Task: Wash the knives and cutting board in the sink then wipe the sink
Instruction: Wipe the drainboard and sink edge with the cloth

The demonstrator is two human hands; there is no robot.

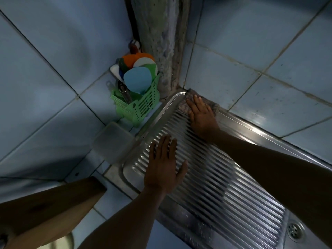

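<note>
The steel sink's ribbed drainboard (224, 191) runs from upper middle to lower right, with a drain hole (295, 230) at the bottom right. My right hand (201, 116) lies flat with straight fingers on a checked cloth (214, 106), pressing it into the drainboard's far corner. With fingers spread, my left hand (164, 163) rests flat on the ribs near the left rim. A wooden cutting board (45, 209) stands at the lower left on the tiled counter. No knives can be made out.
A green plastic caddy (140, 106) holding coloured utensils and lids stands in the tiled corner left of the sink. A frosted plastic container (112, 141) sits beside the sink's left rim. Blue wall tiles surround the corner, with a rough pipe column (161, 42) behind.
</note>
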